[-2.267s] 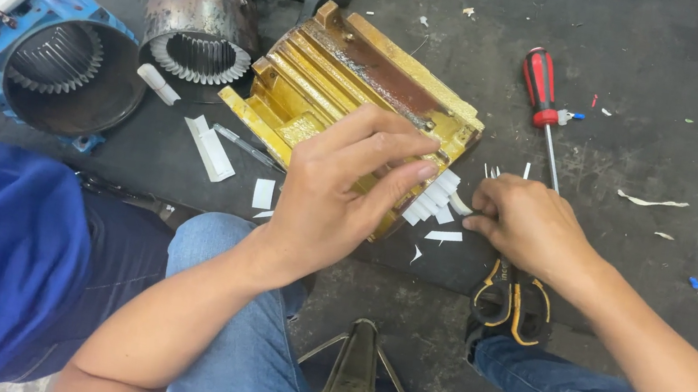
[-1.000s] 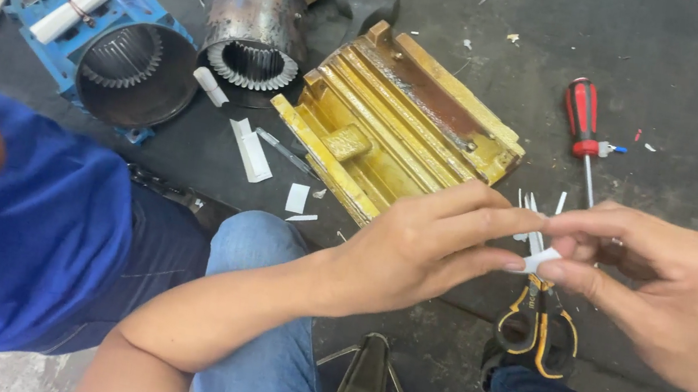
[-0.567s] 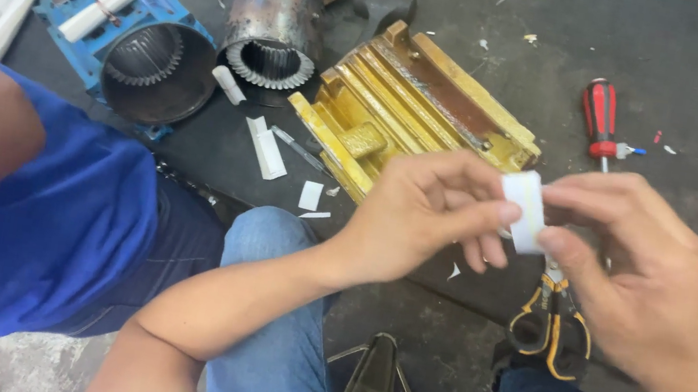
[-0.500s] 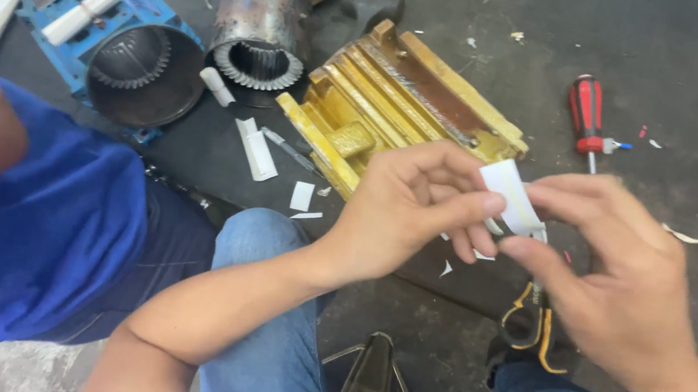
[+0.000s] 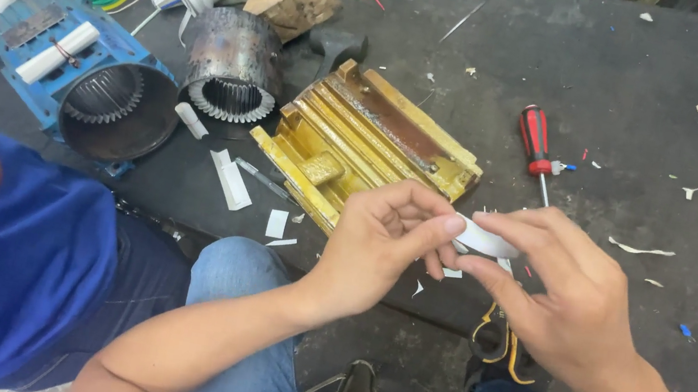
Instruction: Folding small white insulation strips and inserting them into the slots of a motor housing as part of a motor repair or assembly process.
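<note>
Both hands, left hand [image 5: 383,246] and right hand [image 5: 571,300], pinch a white paper strip [image 5: 481,239] in their fingers above the counter [image 5: 653,102], apparently folding it; next crease needs aligned edges.

stator housing [image 5: 112,104] far left on table [image 5: 652,111]; toothed cylinder [image 5: 233,66] just right of it. slotted block [image 5: 365,148] centre. screwdriver [image 5: 537,150] right of block. scissors [image 5: 502,340] at near edge, under right hand [image 5: 566,299].

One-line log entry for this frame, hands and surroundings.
left hand: pinching white paper strip | right hand: pinching same strip | nearby: yellow wooden jig, screwdriver, scissors
</note>
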